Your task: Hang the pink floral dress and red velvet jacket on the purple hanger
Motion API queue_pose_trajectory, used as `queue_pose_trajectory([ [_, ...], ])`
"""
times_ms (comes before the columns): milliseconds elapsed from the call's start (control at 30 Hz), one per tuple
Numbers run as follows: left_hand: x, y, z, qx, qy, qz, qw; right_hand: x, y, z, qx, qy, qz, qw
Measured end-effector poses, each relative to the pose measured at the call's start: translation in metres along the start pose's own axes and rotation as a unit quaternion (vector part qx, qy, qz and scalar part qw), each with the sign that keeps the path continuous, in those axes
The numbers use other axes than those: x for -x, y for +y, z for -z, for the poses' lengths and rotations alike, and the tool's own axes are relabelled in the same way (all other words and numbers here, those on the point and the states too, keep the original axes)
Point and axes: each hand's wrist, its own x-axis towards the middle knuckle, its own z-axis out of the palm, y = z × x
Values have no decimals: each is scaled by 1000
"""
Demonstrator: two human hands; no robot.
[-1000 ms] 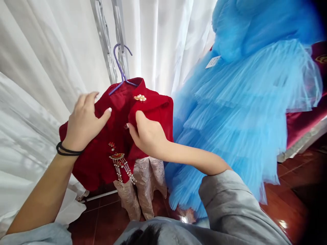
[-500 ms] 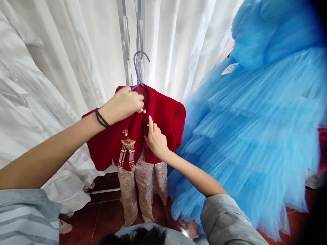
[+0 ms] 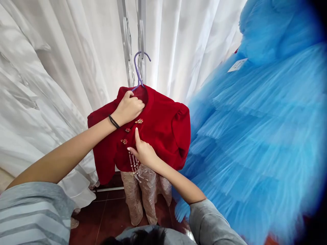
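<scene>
**Two bare hands at the front of a red velvet jacket (image 3: pixel 163 126) on a purple hanger (image 3: pixel 137 69)**

The jacket hangs directly behind both hands. The left hand (image 3: pixel 131 107) is curled closed at the neckline, apparently gripping the collar edge, though its fingertips are hidden. Its forearm slants up across the jacket's sleeve, a black band (image 3: pixel 113 121) at the wrist.

Lower down, the right hand (image 3: pixel 145 152) has its index finger pointing up and thumb spread to the side, the other fingers folded; nothing is visibly pinched. Three jewelled clasps (image 3: pixel 124 141) sit between the hands and just beside the right one; a beaded tassel (image 3: pixel 134 161) dangles below its thumb.

Good handling here would mean a light, steady hold at the collar, so the hanger does not swing, and the right hand smoothing the velvet flat without snagging clasps or beads. Whether each clasp is fastened is too small to judge.
</scene>
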Motion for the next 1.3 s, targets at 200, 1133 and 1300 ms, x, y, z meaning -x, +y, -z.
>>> queue_pose_trajectory([
  [200,26,-7,15,-15,10,-15,1000,12,37,52,121,181,47,975],
  [1133,10,-75,52,395,-288,361,794,-112,104,203,-334,-123,-97,929],
  [1300,16,-80,51,385,-225,277,851,-109,98,201,-273,-14,38,961],
])
